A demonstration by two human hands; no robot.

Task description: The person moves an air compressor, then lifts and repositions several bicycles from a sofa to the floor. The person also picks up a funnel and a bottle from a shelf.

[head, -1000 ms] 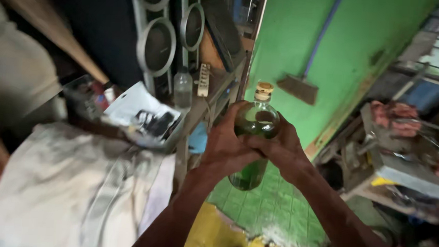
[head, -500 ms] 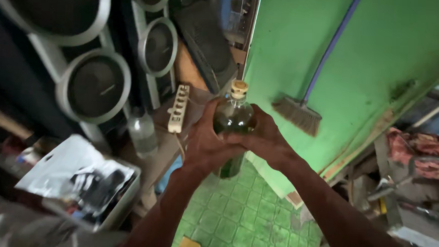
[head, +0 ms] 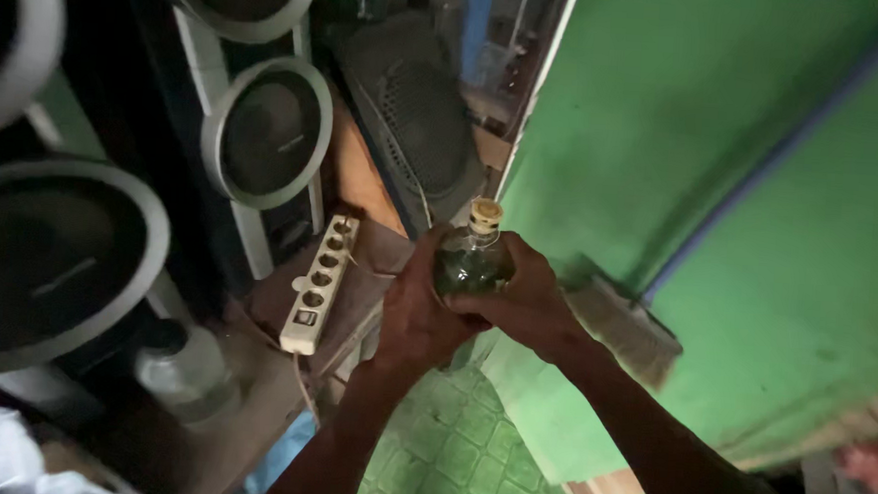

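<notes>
Since the earlier frame, both hands and the bottle [head: 471, 262] sit closer to the shelf [head: 357, 283] at centre frame, and the broom [head: 623, 325] now lies just behind the right wrist instead of well to the right.

State of hands:
- Left hand [head: 418, 311] wraps the bottle's lower body from the left side, fingers closed on the glass.
- Right hand [head: 523, 304] closes over the bottle's shoulder from the right, fingers curled across the front.

Location: the bottle is upright at centre frame, held in the air above the green tiled floor [head: 453, 453], just right of the shelf edge. Dark green liquid fills the body; a pale cap [head: 485, 215] closes the neck.

Hazards, by judgement:
- Slip: smooth round glass held over hard tile; a loosened grip would likely break it.
- Spill: whether the cap is tight cannot be told. A tilt with a loose cap would send liquid toward the power strip [head: 320, 283] lying on the shelf at centre left.
- Collision: the shelf edge and the speakers [head: 270, 133] at upper left stand near; a sideways swing could strike them.
</notes>
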